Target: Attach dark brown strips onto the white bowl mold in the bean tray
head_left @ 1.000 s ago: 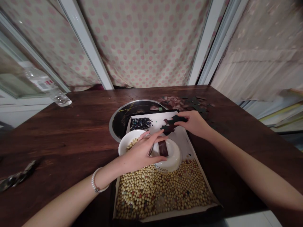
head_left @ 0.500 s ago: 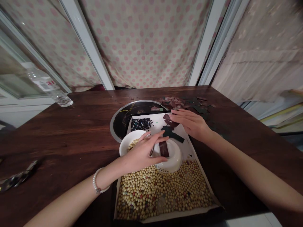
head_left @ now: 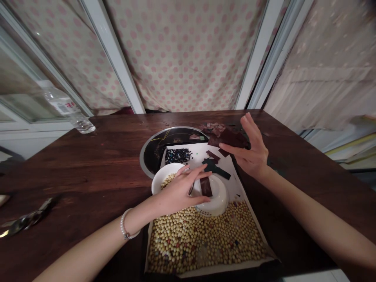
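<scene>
My left hand (head_left: 179, 190), a beaded bracelet (head_left: 125, 225) on its wrist, reaches over two white bowls with its fingers spread. Its fingertips are by a dark brown piece (head_left: 206, 187) lying in the right-hand bowl (head_left: 221, 196). Pale beads partly show in the left-hand bowl (head_left: 158, 182), which my hand half covers. Above the far right corner of the tray, my right hand (head_left: 252, 152) holds a dark brown sheet (head_left: 227, 138), thumb along its near edge. I cannot make out whether it is paper or leather.
Pale round beads (head_left: 205, 239) fill the near part of the paper-lined tray (head_left: 194, 148). Small dark beads (head_left: 178, 155) and dark green scraps (head_left: 219, 169) lie farther back. Beyond are a black round plate (head_left: 149, 152), brown scraps (head_left: 216, 127) and a water bottle (head_left: 72, 111). A watch-like object (head_left: 28, 219) lies left.
My right hand has risen off the scraps at the tray's far right, now with a dark brown sheet in it. My left hand has kept its place over the bowls. The view has shifted slightly.
</scene>
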`<state>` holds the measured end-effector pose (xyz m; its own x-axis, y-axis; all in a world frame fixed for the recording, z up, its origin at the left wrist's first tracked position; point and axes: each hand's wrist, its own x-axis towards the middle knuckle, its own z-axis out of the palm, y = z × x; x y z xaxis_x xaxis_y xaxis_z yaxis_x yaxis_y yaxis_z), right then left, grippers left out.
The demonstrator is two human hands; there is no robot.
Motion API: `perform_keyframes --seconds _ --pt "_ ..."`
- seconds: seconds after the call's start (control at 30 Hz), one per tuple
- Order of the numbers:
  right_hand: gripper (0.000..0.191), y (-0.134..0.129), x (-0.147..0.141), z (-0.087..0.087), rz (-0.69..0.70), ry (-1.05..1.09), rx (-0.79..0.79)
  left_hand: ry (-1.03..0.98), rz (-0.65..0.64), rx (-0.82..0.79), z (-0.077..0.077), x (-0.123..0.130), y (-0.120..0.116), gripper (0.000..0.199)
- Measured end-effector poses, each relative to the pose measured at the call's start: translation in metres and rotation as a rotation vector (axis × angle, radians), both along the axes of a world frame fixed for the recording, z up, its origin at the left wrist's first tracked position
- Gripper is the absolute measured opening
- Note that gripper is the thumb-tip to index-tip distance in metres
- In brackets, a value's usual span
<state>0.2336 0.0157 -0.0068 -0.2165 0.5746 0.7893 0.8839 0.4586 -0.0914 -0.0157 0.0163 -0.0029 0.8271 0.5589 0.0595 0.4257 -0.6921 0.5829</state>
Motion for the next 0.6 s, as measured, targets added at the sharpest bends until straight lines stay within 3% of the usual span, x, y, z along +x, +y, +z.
perform_keyframes --seconds 0.2,0.4,0.5,0.53,0.6 --pt "0.04 0.015 0.008 0.011 0.164 0.002 0.365 -0.017 0.013 0.011 -0.001 -0.001 0.0 0.074" --pt "0.039 0.044 0.027 0.052 -0.099 0.099 0.421 -0.059 0.012 0.037 0.0 -0.002 0.001 0.072" --pt "0.043 0.066 0.037 0.05 -0.171 0.145 0.237 -0.056 0.007 0.038 -0.001 -0.002 0.001 0.07" --pt "0.044 0.073 0.04 0.043 -0.154 0.107 0.084 -0.053 0.004 0.037 -0.001 -0.003 0.001 0.07" --pt "0.051 0.079 0.044 0.025 -0.059 -0.069 -0.377 -0.048 0.002 0.036 -0.002 -0.003 0.001 0.071"
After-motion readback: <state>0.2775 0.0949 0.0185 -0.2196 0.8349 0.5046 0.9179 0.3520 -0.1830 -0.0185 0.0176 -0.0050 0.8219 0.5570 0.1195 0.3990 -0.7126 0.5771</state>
